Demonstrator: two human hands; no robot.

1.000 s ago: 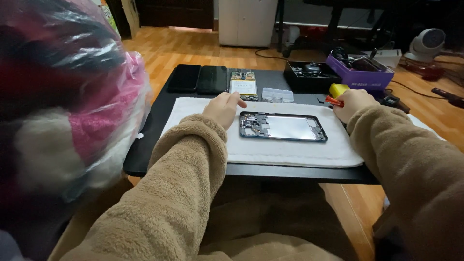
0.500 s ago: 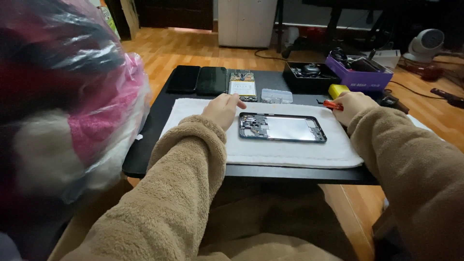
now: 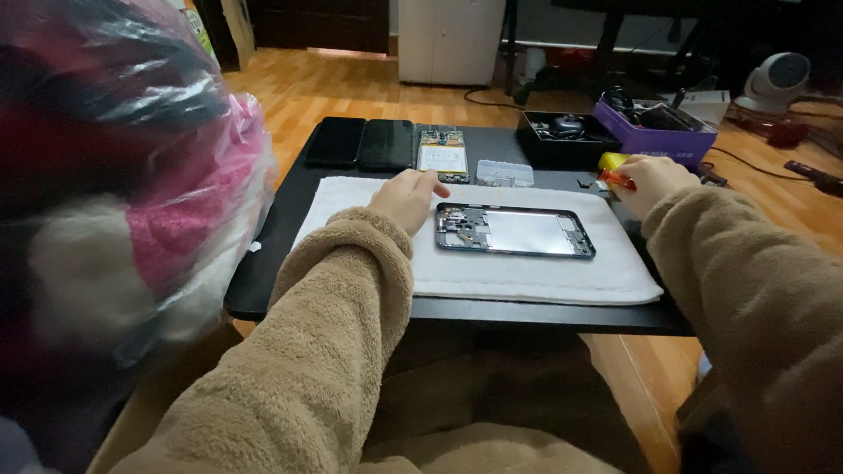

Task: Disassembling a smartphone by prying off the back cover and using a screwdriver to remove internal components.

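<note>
An opened phone frame lies flat on a white towel spread over a small black table. My left hand rests on the towel just left of the frame's top corner, fingers curled, holding nothing that I can see. My right hand is at the towel's far right edge, closed around a tool with a yellow and red handle.
Two dark phones and a bare phone board with battery lie along the table's back. A clear small-parts case, a black tray and a purple box stand behind. A plastic-wrapped pink and white bundle fills the left.
My right hand has shifted slightly with the tool near the towel's right edge. The left hand and the phone frame have stayed where they were.
</note>
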